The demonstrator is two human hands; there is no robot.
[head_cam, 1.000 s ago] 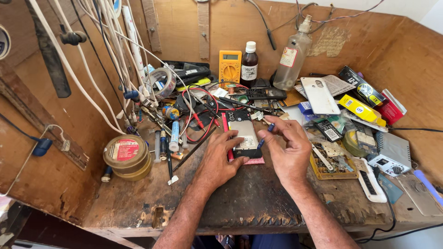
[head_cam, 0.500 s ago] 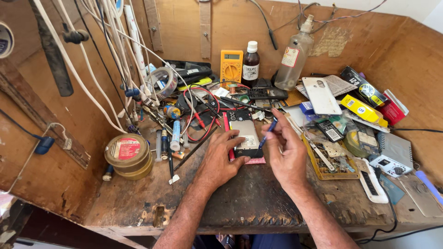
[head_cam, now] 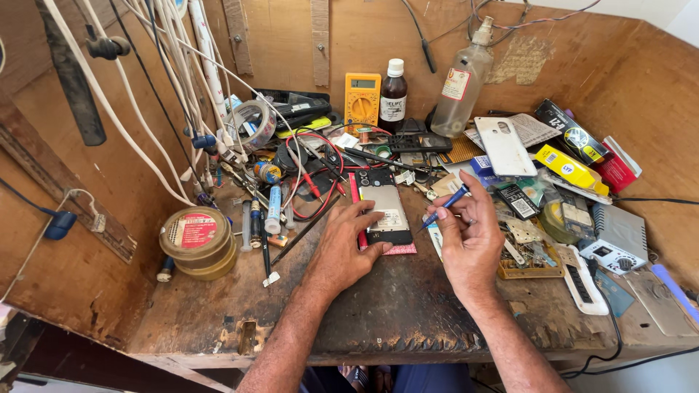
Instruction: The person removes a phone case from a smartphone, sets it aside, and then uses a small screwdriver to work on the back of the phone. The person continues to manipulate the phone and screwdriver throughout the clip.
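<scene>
On the scarred wooden workbench [head_cam: 408,306], I see an opened phone [head_cam: 386,207] lying back-up at centre, on a pink mat [head_cam: 400,249]. My left hand [head_cam: 346,247] presses flat on its lower left edge, fingers spread. My right hand [head_cam: 470,240] pinches a small blue screwdriver [head_cam: 445,205], tip just beside the phone's right edge. Round tins [head_cam: 198,240] stand well apart, left.

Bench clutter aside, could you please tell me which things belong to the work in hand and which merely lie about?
In use: opened phone under left hand; blue screwdriver in right hand.
Lying about: yellow multimeter, brown bottle, round tin, white phone cover.
</scene>
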